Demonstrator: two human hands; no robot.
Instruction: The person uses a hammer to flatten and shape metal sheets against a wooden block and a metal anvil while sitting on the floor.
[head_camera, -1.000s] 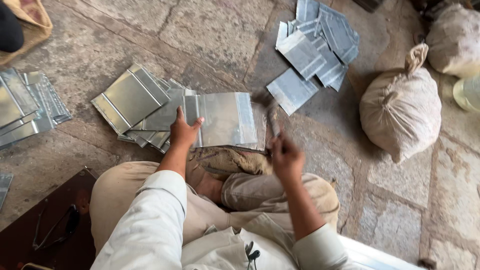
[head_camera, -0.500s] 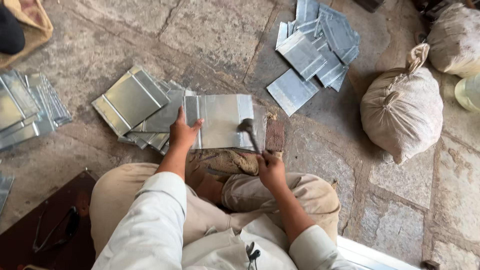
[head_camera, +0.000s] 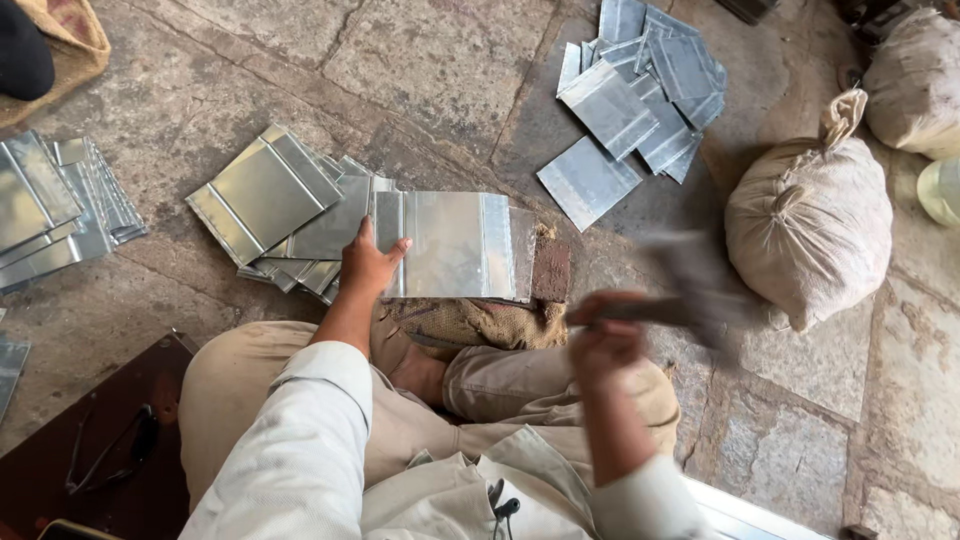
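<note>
Tied cloth sack sat right of hands. Loose metal sheets lay beyond them; stacked sheets far left; spectacles lower left.

A shiny rectangular metal sheet with folded ridges near its side edges lies flat on a brown block. The hammer, motion-blurred, is raised to its right, handle roughly level.
</note>
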